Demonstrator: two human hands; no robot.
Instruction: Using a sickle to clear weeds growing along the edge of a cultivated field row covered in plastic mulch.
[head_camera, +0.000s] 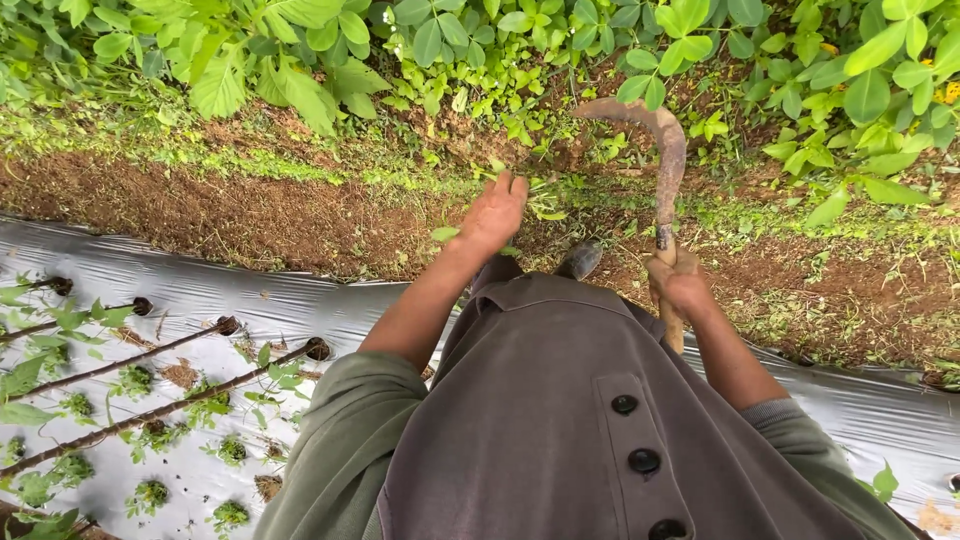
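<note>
Head view, looking down over a grey buttoned garment (560, 420) and green sleeves (340, 440). Right hand (682, 285) clenched in a firm grip round the wooden handle (672, 325) of a sickle (660, 150), held upright, with the rusty curved blade arching up and over to the left, its tip above the weeds. Left hand (492, 215) stretched forward and down onto the low weeds (545, 195) at the edge of the soil strip, fingers loosely curled into the green stems; could not tell whether any stems were actually grasped, the grip looking slack rather than closed. Sickle well apart from the left hand, to its right and higher. A dark shoe tip (580, 260) just visible between the two forearms, planted on bare brown soil (250, 215). Beyond the hands, a bank of broad-leaved green plants (300, 60) filling the top of the view. Nearer the body, silver plastic mulch sheeting (150, 270) running across from left to right, punched with round planting holes (318, 349). From the holes, thin woody stems (120, 365) lying slanted across the sheeting at lower left, with small green seedlings (150, 492) scattered among them.
</note>
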